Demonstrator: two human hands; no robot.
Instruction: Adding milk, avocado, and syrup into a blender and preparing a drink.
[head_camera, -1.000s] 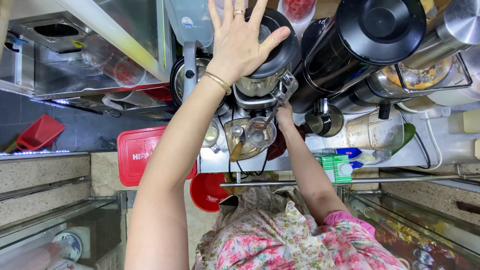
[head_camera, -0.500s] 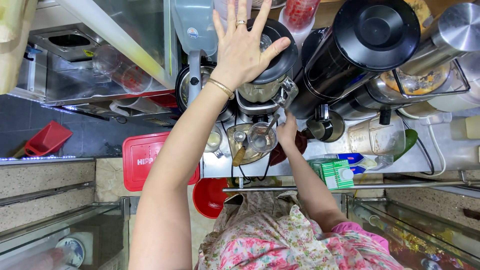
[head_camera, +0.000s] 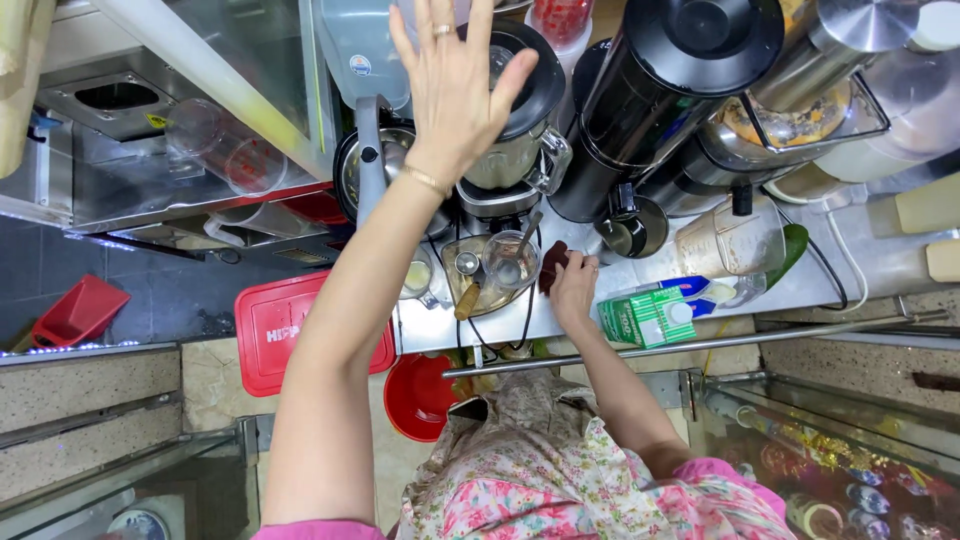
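Fingers: left hand (head_camera: 455, 90) spread over blender lid (head_camera: 530, 85) | right hand (head_camera: 575, 285) gripping dark cloth (head_camera: 552, 268)

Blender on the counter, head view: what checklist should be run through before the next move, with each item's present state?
1. Black lid on the blender jar: ok, it sits on top.
2. Left hand clear of the lid: cannot tell; it is open, fingers spread, above the lid.
3. Right hand placed: ok, on a dark red thing on the counter; grip cannot tell.
4. Glass with spoon upright: ok, beside the blender base.
5. Green-and-white carton upright: not ok, it seems to lie on its side near the counter edge.
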